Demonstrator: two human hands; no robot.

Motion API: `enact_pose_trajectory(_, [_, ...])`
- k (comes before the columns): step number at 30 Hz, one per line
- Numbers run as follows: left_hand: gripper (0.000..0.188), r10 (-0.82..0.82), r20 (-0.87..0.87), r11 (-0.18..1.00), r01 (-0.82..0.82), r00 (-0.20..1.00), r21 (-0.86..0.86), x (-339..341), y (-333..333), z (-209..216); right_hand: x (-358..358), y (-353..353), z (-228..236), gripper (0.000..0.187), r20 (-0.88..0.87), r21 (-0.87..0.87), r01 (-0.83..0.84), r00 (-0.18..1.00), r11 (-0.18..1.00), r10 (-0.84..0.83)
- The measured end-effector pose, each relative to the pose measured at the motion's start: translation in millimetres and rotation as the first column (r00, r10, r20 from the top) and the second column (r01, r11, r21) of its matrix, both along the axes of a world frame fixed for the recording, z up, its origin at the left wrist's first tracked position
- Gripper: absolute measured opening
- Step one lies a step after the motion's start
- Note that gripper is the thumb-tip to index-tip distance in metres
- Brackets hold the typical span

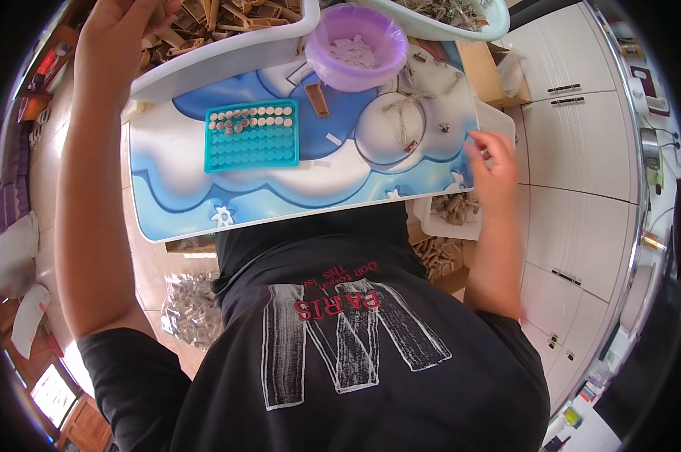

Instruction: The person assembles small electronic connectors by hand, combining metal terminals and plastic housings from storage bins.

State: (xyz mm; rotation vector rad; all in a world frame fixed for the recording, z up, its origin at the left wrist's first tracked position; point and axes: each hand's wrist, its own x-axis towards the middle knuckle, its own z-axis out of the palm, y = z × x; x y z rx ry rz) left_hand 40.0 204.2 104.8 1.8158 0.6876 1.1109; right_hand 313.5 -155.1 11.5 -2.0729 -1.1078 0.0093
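My left hand (126,22) reaches into the white bin (227,64) of brown plastic pieces (239,16) at the far left. Its fingers are bent together, partly cut off by the upper edge; what they grip is unclear. Beside the table's right edge is my right hand (495,162), fingers loosely curled, with a gap between them and nothing visible inside. A teal tray (250,154) with round hollows lies left of centre, its far rows filled with small round beige pieces (271,120). Right of it lies one brown trough-shaped piece (317,100).
A purple bowl (321,56) holds small white pieces. Behind it stands a pale basin (491,22) of metal parts. Thin strips (333,139), a reddish-brown bit (410,147) and small metal parts (444,128) lie on the cloud-patterned table (197,173). White cabinets (581,143) stand at right.
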Motion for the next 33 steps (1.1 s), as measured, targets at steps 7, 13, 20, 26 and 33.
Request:
enact_pose_trajectory(7, [0.03, -0.141, 0.22, 0.748, 0.249, 0.965, -0.616, -20, -107, -16, -50, 36, -9, 0.035, 0.251, -0.313, -0.009, 0.964, 0.95, 0.092])
enact_pose_trajectory(13, [0.023, -0.085, 0.105, 0.646, 0.135, 0.991, -0.752, -35, -158, -37, -44, 35, -22, 0.037, -0.061, -0.166, 0.002, 0.998, 0.986, -0.013])
enact_pose_trajectory(20, [0.017, -0.051, 0.117, 0.533, 0.126, 0.992, -0.837, -47, -180, -61, -17, 28, -13, 0.027, 0.149, -0.13, 0.141, 0.981, 0.981, -0.121])
enact_pose_trajectory(26, [0.018, -0.08, 0.126, 0.491, 0.149, 0.989, -0.858, -42, -189, -64, 13, 36, -28, 0.015, -0.02, -0.177, 0.162, 0.986, 0.971, -0.168])
enact_pose_trajectory(33, [0.021, -0.118, 0.15, 0.482, 0.188, 0.982, -0.856, -42, -188, -66, 13, 39, 6, 0.013, 0.026, 0.263, 0.115, 0.992, 0.958, -0.126])
